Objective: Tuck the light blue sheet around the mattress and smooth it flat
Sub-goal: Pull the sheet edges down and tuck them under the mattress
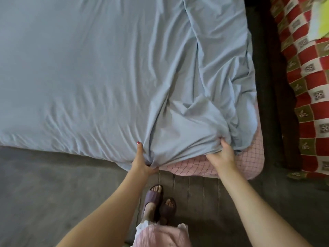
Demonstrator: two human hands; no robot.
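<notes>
The light blue sheet (pixel 89 68) covers most of the mattress, lying fairly flat on the left and bunched in deep folds toward the near right corner. That corner of the mattress (pixel 249 157) shows bare, in a pink checked cover. My left hand (pixel 142 161) grips a gathered fold of the sheet at the near edge, thumb up on top. My right hand (pixel 222 155) is closed on the sheet's edge just left of the bare corner, pulling it over the pink cover.
A dark gap (pixel 263 86) runs along the bed's right side. Beyond it lies a red, white and olive patterned blanket (pixel 311 86). My feet in purple slippers (pixel 160 202) stand on the grey floor (pixel 44 184) close to the bed's near edge.
</notes>
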